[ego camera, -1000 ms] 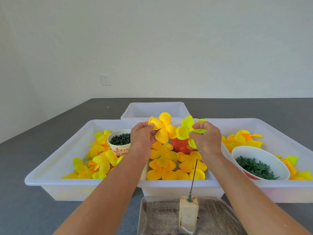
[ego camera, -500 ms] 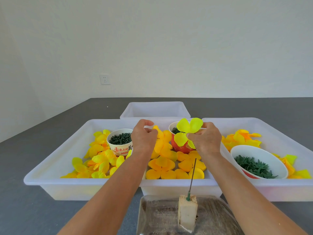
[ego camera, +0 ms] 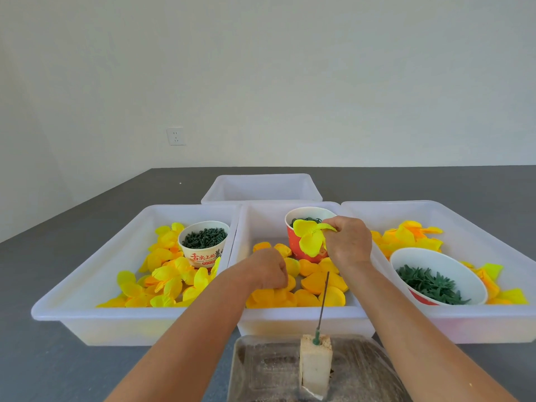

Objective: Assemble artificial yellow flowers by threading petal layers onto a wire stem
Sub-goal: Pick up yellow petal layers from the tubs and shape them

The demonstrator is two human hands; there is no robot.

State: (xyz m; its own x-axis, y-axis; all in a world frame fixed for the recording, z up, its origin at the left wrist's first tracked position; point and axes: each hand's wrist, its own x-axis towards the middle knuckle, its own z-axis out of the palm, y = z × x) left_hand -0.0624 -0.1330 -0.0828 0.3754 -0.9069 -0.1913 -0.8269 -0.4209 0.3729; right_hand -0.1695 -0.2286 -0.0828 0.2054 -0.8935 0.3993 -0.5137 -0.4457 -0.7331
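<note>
Down drops the left hand [ego camera: 268,268], curled onto orange petals [ego camera: 316,288] in the middle tray [ego camera: 301,313], while the right hand [ego camera: 348,242] pinches a yellow petal layer [ego camera: 309,237] at frame centre, above the wire stem [ego camera: 323,303].

- The wire stem [ego camera: 323,303] stands upright between my forearms; the space above its tip is open.
- The red cup [ego camera: 301,245] blocks the middle tray's [ego camera: 301,314] far side.
- My left hand [ego camera: 268,268] covers the orange petals [ego camera: 316,288].
</note>
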